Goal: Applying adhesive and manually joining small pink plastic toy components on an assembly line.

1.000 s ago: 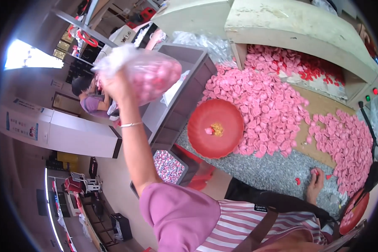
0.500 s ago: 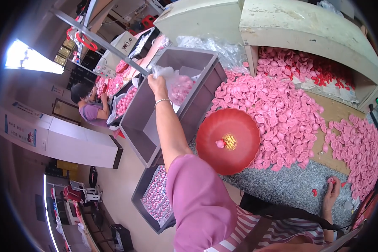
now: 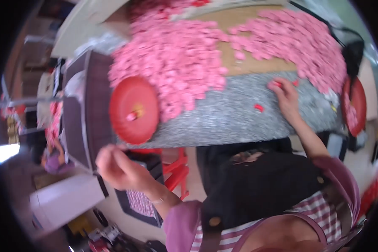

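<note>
My left hand (image 3: 119, 170) is in the air at the left, by the front corner of a grey plastic crate (image 3: 100, 109). Motion smears its fingers, and I cannot tell whether anything is in them. Over the speckled grey tabletop, my right hand (image 3: 289, 100) is closed, pinching a small pink-and-red piece (image 3: 276, 84) between thumb and fingers. Loose red bits (image 3: 259, 108) lie on the table beside it. A red scalloped bowl (image 3: 126, 94) near the table's left edge holds one small pink piece (image 3: 132, 116). Behind it spreads a large heap of pink, shell-like pieces (image 3: 172, 59).
A second pink heap (image 3: 298, 38) lies at the far right. Another red bowl (image 3: 357, 107) with pink pieces stands at the right edge. Below the table are a red stool (image 3: 178, 172) and a dark crate of small pieces (image 3: 140, 203). Another person (image 3: 54, 161) works at the far left.
My left hand has left the clear bag in the grey crate and come back toward me. The view has swung right. My right hand stays over the table with its small piece.
</note>
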### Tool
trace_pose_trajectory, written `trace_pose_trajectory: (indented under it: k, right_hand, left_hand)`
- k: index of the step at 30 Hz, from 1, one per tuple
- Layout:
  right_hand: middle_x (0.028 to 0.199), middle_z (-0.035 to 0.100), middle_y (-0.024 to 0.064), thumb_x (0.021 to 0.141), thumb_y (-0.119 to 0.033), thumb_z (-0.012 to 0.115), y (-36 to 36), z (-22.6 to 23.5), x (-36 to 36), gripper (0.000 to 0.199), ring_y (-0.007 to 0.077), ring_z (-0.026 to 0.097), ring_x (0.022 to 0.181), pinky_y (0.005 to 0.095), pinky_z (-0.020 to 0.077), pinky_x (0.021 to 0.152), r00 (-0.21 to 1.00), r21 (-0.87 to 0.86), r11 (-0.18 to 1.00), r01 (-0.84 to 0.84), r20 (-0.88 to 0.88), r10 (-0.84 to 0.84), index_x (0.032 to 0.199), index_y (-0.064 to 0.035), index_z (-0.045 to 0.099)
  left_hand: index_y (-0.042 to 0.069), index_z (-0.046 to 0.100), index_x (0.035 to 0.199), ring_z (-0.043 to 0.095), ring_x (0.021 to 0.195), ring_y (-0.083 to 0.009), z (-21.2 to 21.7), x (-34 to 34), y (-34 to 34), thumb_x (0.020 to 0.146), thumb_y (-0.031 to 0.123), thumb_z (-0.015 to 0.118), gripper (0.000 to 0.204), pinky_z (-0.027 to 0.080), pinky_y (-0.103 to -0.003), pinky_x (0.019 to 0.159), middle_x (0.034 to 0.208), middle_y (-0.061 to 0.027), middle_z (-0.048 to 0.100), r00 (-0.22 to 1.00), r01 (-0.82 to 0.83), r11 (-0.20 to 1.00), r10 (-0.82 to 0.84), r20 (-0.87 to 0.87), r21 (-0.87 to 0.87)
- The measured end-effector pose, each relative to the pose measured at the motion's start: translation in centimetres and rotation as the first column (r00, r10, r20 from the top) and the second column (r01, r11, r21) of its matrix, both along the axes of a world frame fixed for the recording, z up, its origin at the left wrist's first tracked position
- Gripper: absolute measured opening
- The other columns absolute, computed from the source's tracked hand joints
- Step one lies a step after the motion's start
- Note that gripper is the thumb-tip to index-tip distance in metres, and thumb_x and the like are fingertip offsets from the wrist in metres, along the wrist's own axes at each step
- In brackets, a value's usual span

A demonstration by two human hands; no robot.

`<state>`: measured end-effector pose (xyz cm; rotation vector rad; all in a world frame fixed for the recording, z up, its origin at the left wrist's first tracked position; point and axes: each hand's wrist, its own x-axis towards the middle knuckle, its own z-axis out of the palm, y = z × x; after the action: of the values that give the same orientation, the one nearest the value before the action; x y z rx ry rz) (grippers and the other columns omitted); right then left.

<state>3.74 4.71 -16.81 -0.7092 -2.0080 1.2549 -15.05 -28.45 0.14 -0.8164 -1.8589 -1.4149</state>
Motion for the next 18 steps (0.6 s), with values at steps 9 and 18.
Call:
trace_pose_trajectory:
  k: [9, 18]
  right_hand:
    - [0.101, 0.062, 0.0064, 0.088, -0.001, 0.055, -2.7, 2.7, 2.0, 0.031, 0.0119, 0.059, 0.095, 0.0257, 0.0476, 0.084, 0.866, -0.452, 0.758, -0.47, -0.404, 0.295, 0.119, 0.0003, 0.052]
    - [0.101, 0.062, 0.0057, 0.087, -0.002, 0.059, -7.2, 4.9, 1.0, 0.029, 0.0107, 0.059, 0.095, 0.0246, 0.0482, 0.084, 0.895, -0.477, 0.779, -0.407, -0.379, 0.236, 0.115, 0.0009, 0.053]
  left_hand:
    - [-0.004, 0.052, 0.11, 0.058, 0.086, -0.0133, -11.5, 10.5, 12.2, 0.082, -0.01, 0.057, 0.03, 0.049, -0.024, 0.076, 0.102, -0.0094, 0.054, 0.328, 0.707, 0.672, -0.587, 0.74, 0.22]
    - [-0.004, 0.059, 0.109, 0.055, 0.088, -0.0134, -12.3, 9.3, 14.9, 0.077, -0.011, 0.063, 0.034, 0.049, -0.024, 0.076, 0.106, -0.0087, 0.05, 0.292, 0.74, 0.555, -0.774, 0.562, 0.379]
